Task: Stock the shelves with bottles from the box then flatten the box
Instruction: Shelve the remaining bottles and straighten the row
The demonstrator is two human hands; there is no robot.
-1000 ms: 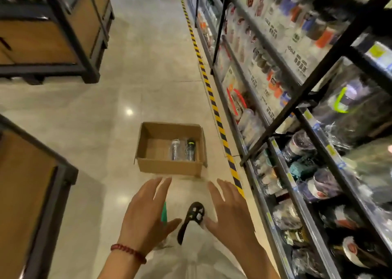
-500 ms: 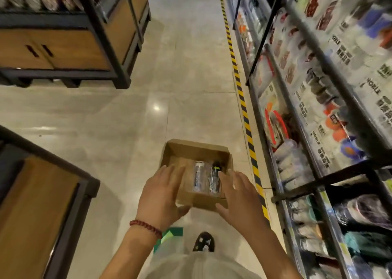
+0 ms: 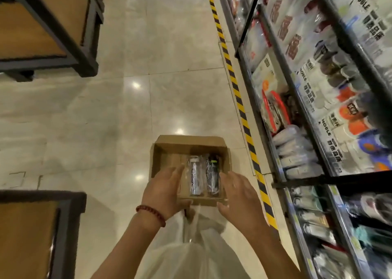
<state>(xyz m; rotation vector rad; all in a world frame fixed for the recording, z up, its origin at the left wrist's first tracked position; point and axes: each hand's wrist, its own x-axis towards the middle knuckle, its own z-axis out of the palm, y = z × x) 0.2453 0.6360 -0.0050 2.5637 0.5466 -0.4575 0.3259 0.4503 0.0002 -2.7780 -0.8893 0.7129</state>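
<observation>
- Box [image 3: 169, 147] on the floor [image 3: 127, 113] beside the shelves [image 3: 318, 109]; two bottles [image 3: 195, 179] lie inside
- Left hand [image 3: 165, 189] and right hand [image 3: 239, 196] flank its near corners; fingers straight, spread wide, bottles between them

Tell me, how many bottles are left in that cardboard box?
2. A clear bottle and a dark bottle lie side by side at the box's right end. The hands may hide more.
</observation>
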